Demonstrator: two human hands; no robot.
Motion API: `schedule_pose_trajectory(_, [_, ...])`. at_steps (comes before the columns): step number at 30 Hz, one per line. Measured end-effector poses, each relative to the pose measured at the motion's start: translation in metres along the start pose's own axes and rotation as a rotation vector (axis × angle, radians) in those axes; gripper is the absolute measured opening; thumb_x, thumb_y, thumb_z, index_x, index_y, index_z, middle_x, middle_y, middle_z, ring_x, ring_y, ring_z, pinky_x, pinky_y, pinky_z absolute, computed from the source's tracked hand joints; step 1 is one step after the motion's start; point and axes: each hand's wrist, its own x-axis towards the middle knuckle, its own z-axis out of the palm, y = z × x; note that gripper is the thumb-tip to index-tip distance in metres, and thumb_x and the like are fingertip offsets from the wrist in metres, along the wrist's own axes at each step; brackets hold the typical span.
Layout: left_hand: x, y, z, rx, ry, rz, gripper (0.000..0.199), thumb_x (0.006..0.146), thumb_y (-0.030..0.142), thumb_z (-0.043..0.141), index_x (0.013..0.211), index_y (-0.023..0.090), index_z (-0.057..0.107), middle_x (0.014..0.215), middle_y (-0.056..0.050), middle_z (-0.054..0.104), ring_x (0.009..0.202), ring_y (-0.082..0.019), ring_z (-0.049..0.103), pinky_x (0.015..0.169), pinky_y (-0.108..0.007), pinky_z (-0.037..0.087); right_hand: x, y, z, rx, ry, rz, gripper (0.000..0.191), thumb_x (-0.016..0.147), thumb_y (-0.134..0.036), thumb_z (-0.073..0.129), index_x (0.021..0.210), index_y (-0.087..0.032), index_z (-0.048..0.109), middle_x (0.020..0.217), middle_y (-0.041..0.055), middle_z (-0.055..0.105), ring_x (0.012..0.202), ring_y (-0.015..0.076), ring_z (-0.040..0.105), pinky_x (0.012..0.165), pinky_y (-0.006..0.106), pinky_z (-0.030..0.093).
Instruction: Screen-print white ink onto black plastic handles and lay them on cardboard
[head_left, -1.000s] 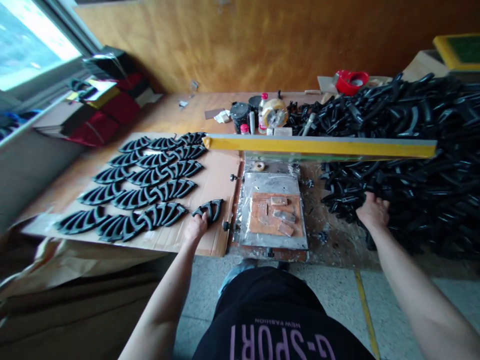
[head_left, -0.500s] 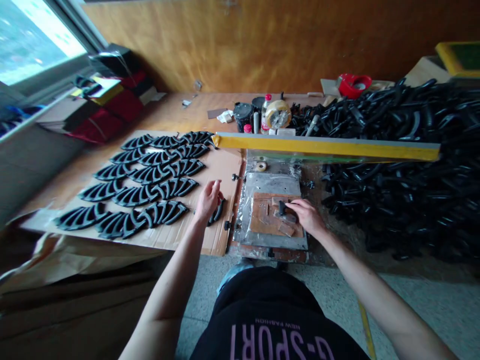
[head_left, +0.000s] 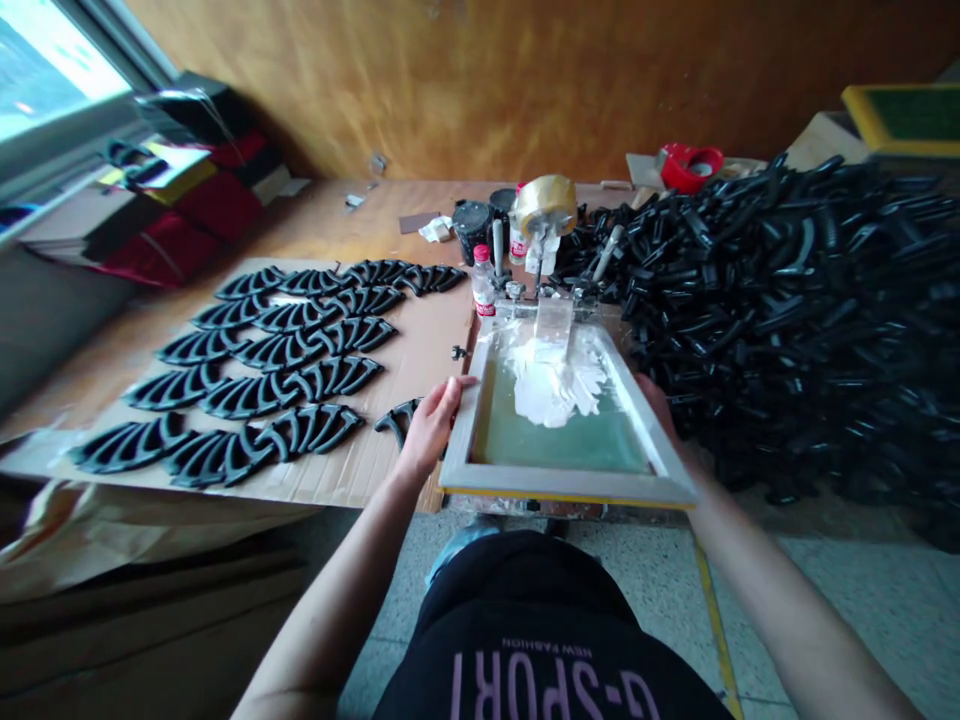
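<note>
a long wooden workbench [head_left: 337, 215] runs across the frame under an orange-brown wall, with a bright window at the upper left. a huge heap of black moulded plastic pieces [head_left: 787, 300] fills the right side. at centre left, a cardboard sheet [head_left: 420, 340] carries neat rows of black arched pieces, lying flat and close together.

a silk-screen frame [head_left: 570, 480] sits at lower centre, just right of the cardboard, with its far end at the clamps and its near rail closest to the person. its green mesh [head_left: 562, 445] is smeared with white ink [head_left: 551, 385] in the upper half, and a clear plastic strip [head_left: 553, 325] reaches into the ink from the far rail.

the left hand [head_left: 431, 425] grips the left rail, fingers spread against it. the right hand [head_left: 660, 400] sits at the right rail, mostly hidden behind the frame, so how firmly it holds cannot be told.

one loose black arched piece [head_left: 397, 420] lies on the cardboard just beside the left hand. beyond the frame stand a small plastic bottle [head_left: 484, 285], a black jar [head_left: 472, 225] and a roll of tape [head_left: 546, 205].
</note>
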Motion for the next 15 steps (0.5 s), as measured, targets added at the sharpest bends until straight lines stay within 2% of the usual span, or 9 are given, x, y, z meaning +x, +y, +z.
schedule_pose_trajectory(2, [-0.007,-0.031,0.001,0.071,-0.027,-0.119,0.059,0.086,0.058,0.053,0.131,0.021,0.056,0.077,-0.001,0.064,0.058,-0.012,0.054,0.051,-0.021,0.04,0.023,-0.002,-0.013,-0.006,0.14,0.039,0.039,0.093,-0.028,0.04,0.124,-0.018,0.061,0.111,0.0134,0.061,0.101,0.0255,0.058,0.089,0.045,0.047])
schedule_pose_trajectory(4, [-0.006,-0.06,0.005,0.128,-0.028,-0.177,0.068,0.085,0.053,0.057,0.144,0.022,0.044,0.082,-0.002,0.065,0.061,-0.013,0.057,0.053,-0.021,0.042,0.047,-0.022,-0.014,-0.028,0.242,-0.034,0.044,0.088,-0.032,0.054,0.131,-0.019,0.056,0.125,0.0149,0.055,0.112,0.0279,0.054,0.095,0.045,0.046])
schedule_pose_trajectory(5, [-0.004,-0.072,0.007,0.171,-0.016,-0.189,0.07,0.085,0.052,0.057,0.146,0.023,0.04,0.084,-0.003,0.066,0.063,-0.013,0.059,0.055,-0.022,0.043,0.057,-0.037,-0.01,-0.047,0.244,-0.098,0.051,0.084,-0.032,0.062,0.132,-0.019,0.054,0.129,0.015,0.052,0.116,0.0293,0.051,0.097,0.045,0.045])
schedule_pose_trajectory(7, [0.001,-0.088,0.01,0.265,0.003,-0.188,0.069,0.085,0.051,0.056,0.147,0.023,0.04,0.087,-0.004,0.067,0.068,-0.015,0.061,0.058,-0.023,0.045,0.069,-0.066,0.003,-0.106,0.127,-0.201,0.049,0.08,-0.029,0.069,0.126,-0.017,0.056,0.122,0.015,0.056,0.114,0.0302,0.051,0.095,0.045,0.045])
schedule_pose_trajectory(10, [0.006,-0.099,0.01,0.34,0.0,-0.182,0.065,0.086,0.052,0.053,0.143,0.023,0.045,0.09,-0.005,0.069,0.07,-0.016,0.062,0.06,-0.025,0.046,0.056,-0.092,0.025,-0.195,-0.112,-0.278,0.014,0.085,-0.018,0.06,0.099,-0.016,0.063,0.095,0.0106,0.064,0.097,0.0254,0.055,0.084,0.037,0.046])
schedule_pose_trajectory(12, [0.006,-0.099,0.009,0.338,0.007,-0.187,0.063,0.086,0.051,0.054,0.142,0.022,0.047,0.09,-0.005,0.07,0.072,-0.017,0.063,0.062,-0.026,0.048,0.033,-0.094,0.029,-0.227,-0.197,-0.395,0.013,0.086,-0.01,0.052,0.089,-0.017,0.064,0.086,0.0089,0.064,0.092,0.0232,0.055,0.08,0.033,0.045])
schedule_pose_trajectory(15, [0.005,-0.099,0.009,0.325,0.03,-0.196,0.061,0.085,0.049,0.056,0.139,0.022,0.05,0.089,-0.004,0.071,0.074,-0.018,0.064,0.065,-0.027,0.05,0.001,-0.087,0.017,-0.204,-0.283,-0.651,0.021,0.085,-0.004,0.048,0.088,-0.016,0.065,0.087,0.0082,0.065,0.09,0.0213,0.054,0.075,0.03,0.043])
